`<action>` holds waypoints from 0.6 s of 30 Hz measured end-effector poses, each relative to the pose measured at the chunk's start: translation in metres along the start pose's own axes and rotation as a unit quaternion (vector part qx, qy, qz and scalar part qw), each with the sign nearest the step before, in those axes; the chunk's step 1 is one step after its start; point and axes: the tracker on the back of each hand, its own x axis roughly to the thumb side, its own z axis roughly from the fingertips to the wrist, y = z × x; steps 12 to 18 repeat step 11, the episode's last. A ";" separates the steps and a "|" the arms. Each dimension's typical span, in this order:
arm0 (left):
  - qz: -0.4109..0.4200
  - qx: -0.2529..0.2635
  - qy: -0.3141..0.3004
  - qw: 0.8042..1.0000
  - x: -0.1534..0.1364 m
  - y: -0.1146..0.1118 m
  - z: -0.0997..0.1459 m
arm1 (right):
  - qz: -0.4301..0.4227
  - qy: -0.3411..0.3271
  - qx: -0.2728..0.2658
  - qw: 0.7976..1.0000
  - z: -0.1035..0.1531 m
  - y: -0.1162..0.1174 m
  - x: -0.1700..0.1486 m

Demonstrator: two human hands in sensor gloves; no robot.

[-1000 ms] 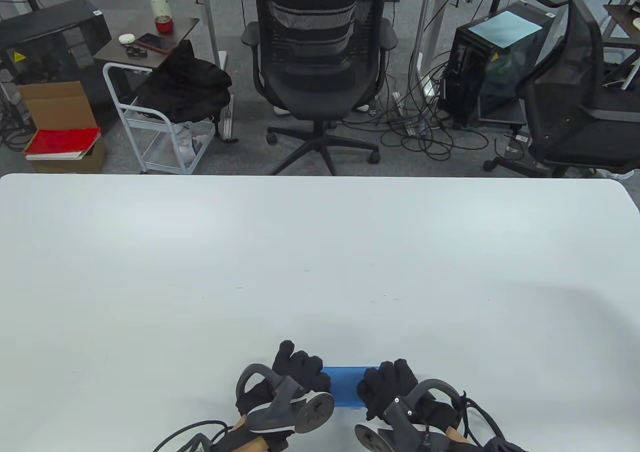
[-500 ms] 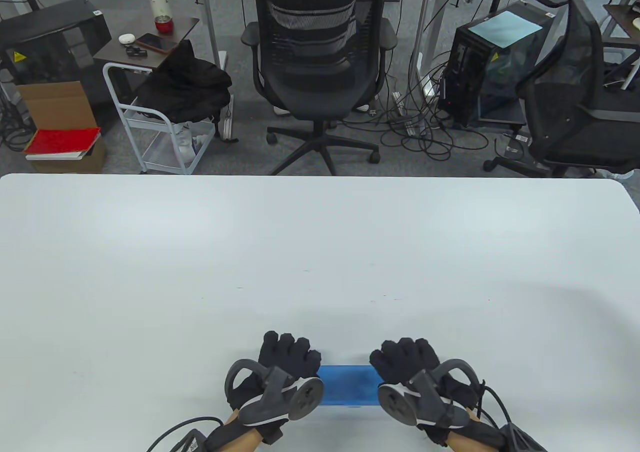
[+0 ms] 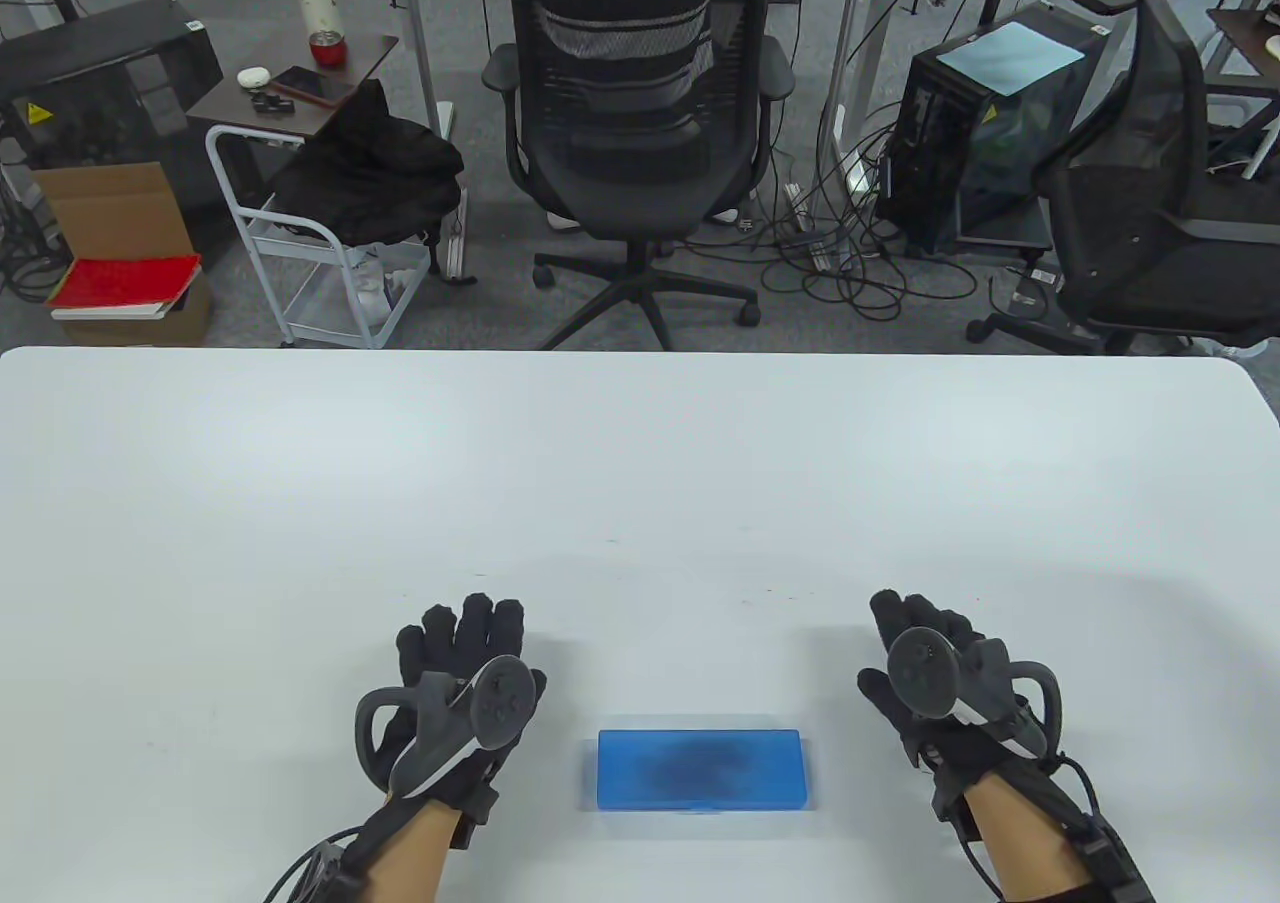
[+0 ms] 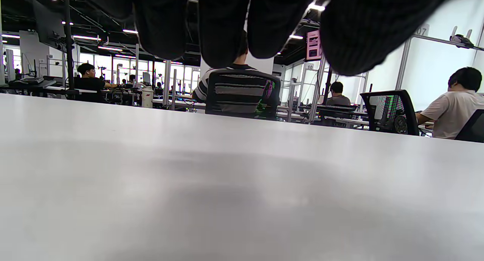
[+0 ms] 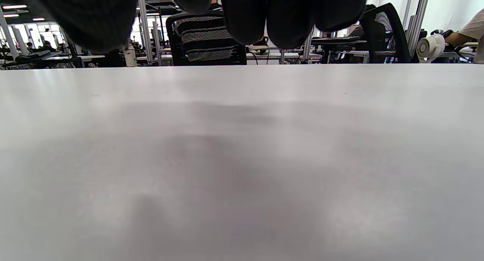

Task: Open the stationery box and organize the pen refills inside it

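Note:
A flat blue translucent stationery box [image 3: 703, 770] lies closed on the white table [image 3: 640, 483] near its front edge, with a dark shape showing through the lid. My left hand [image 3: 462, 643] is to the box's left, fingers straight and holding nothing. On the other side, my right hand [image 3: 920, 628] also has straight, empty fingers. Neither hand touches the box. In both wrist views only gloved fingertips [image 4: 223, 30] [image 5: 242, 19] hang over bare table. No loose pen refills are visible.
Beyond the table's far edge stand a black office chair [image 3: 640, 133], a white cart [image 3: 320, 243] with black cloth, and a computer tower [image 3: 980, 133]. Wide bare tabletop lies ahead of both hands.
Both hands let go of the blue box and moved apart and forward, left hand to the left, right hand to the right. The box now lies uncovered between them.

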 end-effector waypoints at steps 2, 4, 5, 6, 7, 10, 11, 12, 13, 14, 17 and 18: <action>0.001 -0.002 -0.002 1.000 0.000 0.000 0.000 | 0.002 -0.004 0.000 1.000 0.001 0.001 0.003; 0.000 -0.002 -0.005 1.000 0.002 0.000 0.002 | 0.005 -0.009 -0.001 1.000 0.002 0.001 0.006; -0.001 -0.001 -0.007 1.000 0.003 0.001 0.002 | 0.005 -0.011 -0.002 1.000 0.002 0.001 0.008; -0.001 0.001 -0.010 1.000 0.005 0.002 0.003 | 0.006 -0.014 0.000 1.000 0.002 0.002 0.009; 0.000 0.003 -0.011 1.000 0.005 0.002 0.004 | 0.007 -0.015 0.001 1.000 0.002 0.002 0.010; -0.001 0.004 -0.014 1.000 0.007 0.003 0.005 | 0.010 -0.018 0.006 1.000 0.002 0.004 0.012; -0.001 0.003 -0.015 1.000 0.008 0.003 0.006 | 0.009 -0.020 0.007 1.000 0.002 0.004 0.012; -0.001 0.003 -0.015 1.000 0.008 0.003 0.006 | 0.009 -0.020 0.007 1.000 0.002 0.004 0.012; -0.001 0.003 -0.015 1.000 0.008 0.003 0.006 | 0.009 -0.020 0.007 1.000 0.002 0.004 0.012; -0.001 0.003 -0.015 1.000 0.008 0.003 0.006 | 0.009 -0.020 0.007 1.000 0.002 0.004 0.012; -0.001 0.003 -0.015 1.000 0.008 0.003 0.006 | 0.009 -0.020 0.007 1.000 0.002 0.004 0.012; -0.001 0.003 -0.015 1.000 0.008 0.003 0.006 | 0.009 -0.020 0.007 1.000 0.002 0.004 0.012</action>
